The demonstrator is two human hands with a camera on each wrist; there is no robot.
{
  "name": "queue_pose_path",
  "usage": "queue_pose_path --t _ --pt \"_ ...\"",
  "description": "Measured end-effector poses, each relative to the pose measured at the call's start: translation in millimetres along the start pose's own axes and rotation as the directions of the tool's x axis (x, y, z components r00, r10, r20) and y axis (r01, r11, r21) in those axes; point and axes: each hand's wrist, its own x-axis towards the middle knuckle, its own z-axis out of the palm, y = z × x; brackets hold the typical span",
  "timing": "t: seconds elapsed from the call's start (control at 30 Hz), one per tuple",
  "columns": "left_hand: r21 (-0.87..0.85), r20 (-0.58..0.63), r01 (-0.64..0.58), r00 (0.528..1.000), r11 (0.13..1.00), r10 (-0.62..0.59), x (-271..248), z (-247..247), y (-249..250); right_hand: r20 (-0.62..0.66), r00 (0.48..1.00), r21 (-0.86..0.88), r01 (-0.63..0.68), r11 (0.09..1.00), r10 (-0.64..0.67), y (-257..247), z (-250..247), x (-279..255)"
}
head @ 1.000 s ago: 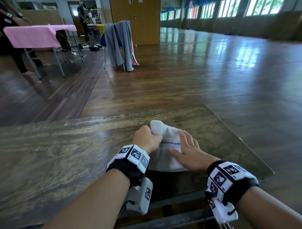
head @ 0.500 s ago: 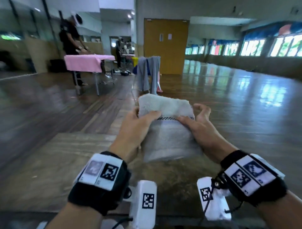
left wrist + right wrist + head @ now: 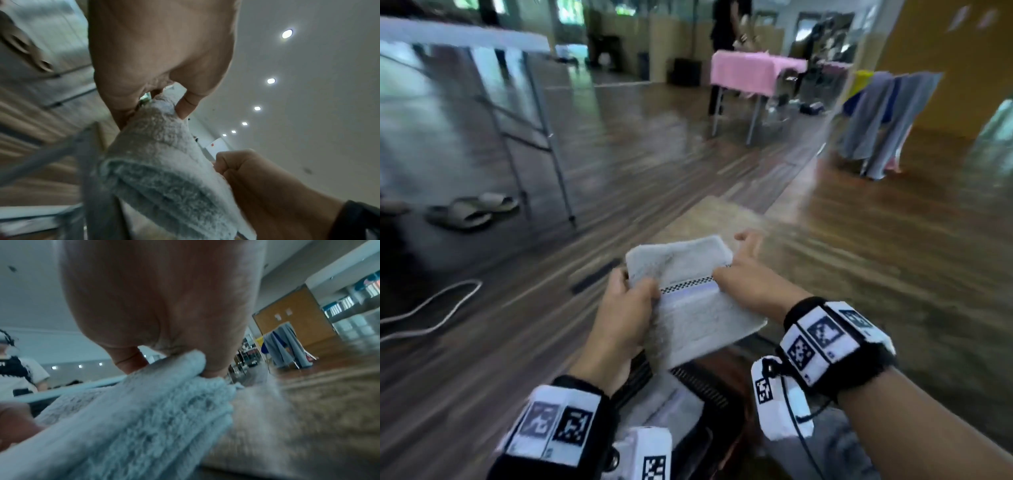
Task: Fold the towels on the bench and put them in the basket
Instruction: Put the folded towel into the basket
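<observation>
A folded white towel [image 3: 688, 308] with a checkered band hangs in the air between both hands, off the bench [image 3: 705, 219]. My left hand [image 3: 640, 284] grips its left edge, thumb on top. My right hand [image 3: 729, 270] pinches the right edge. The left wrist view shows the left hand [image 3: 164, 100] clamped on the towel [image 3: 164, 170] corner. In the right wrist view the right hand [image 3: 170, 365] pinches the layered towel [image 3: 133, 410]. Below the towel sits a dark slatted basket [image 3: 698, 383] with something pale inside.
A white folding table [image 3: 465, 34] stands at the left, with slippers [image 3: 472, 209] and a cable [image 3: 431, 308] on the floor near it. Farther off are a pink-covered table [image 3: 753, 72], a person [image 3: 726, 27], and a rack of grey cloths [image 3: 887, 113].
The towel was pressed flat on the bench, then lifted in both hands. It has since travelled left and down over the basket, and the head view has swung left.
</observation>
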Motion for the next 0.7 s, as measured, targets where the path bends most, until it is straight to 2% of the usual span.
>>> queue_pose_path --t 0.17,0.27,0.4,0.57,0.7 --pt "0.165 -0.203 0.191 0.967 0.968 -0.156 15 -68 -99 0.190 0.977 -0.067 -0.081 0.994 0.092 38 98 30" --pt "0.197 -0.246 0.275 0.943 0.941 -0.224 14 -88 -164 0.259 0.954 -0.147 -0.112 0.983 0.147 69 142 37" --pt "0.247 -0.281 0.432 0.889 0.868 -0.362 7 -98 -234 0.381 0.886 -0.229 -0.185 0.956 0.263 110 188 40" --pt "0.226 -0.450 0.515 0.808 0.827 -0.381 -5 -105 -280 0.477 0.823 -0.310 -0.170 0.935 0.308 142 237 39" --pt "0.242 -0.558 0.599 0.729 0.763 -0.396 -16 -116 -300 0.561 0.761 -0.289 -0.190 0.938 0.327 160 270 40"
